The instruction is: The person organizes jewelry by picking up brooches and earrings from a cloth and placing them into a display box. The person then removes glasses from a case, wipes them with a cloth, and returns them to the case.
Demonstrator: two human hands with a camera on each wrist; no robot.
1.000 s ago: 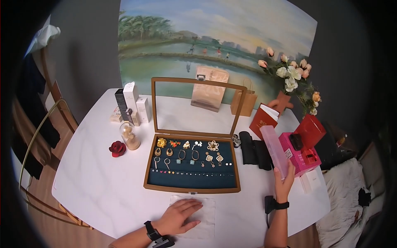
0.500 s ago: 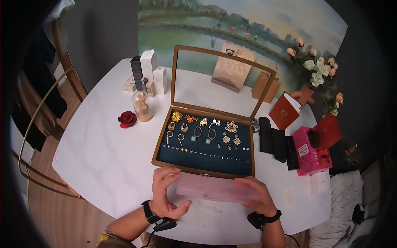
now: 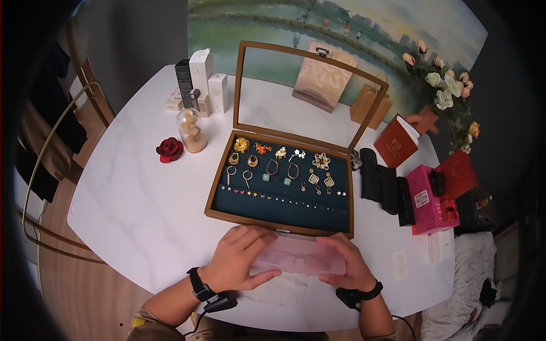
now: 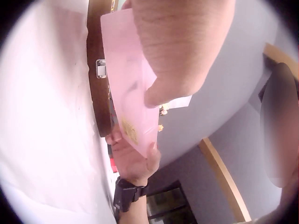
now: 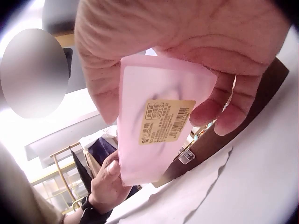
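Observation:
Both hands hold a translucent pink case (image 3: pixel 298 256) by its two ends, just in front of the wooden jewelry box (image 3: pixel 273 224). The left hand (image 3: pixel 240 257) grips the left end, thumb toward the person; the right hand (image 3: pixel 348 264) curls round the right end. A dark, thin shape shows faintly inside the case. In the right wrist view a gold label (image 5: pixel 167 122) with a barcode is on the case (image 5: pixel 145 84). Under the hands lies a pale cloth (image 3: pixel 273 292). The glass lid of the box stands raised, with rows of earrings and brooches below it.
Small cartons (image 3: pixel 217 94), a glass dome (image 3: pixel 193 133) and a red flower (image 3: pixel 170 149) stand at the left. Black cases (image 3: pixel 371 173), a pink box (image 3: pixel 424 199), a red booklet (image 3: pixel 396 142) and a flower vase are at the right. Paper bags (image 3: pixel 321 79) stand behind.
The pink case has come from the right side to the front of the jewelry box. The left hand has left the cloth and now grips the case's left end. The head view has shifted.

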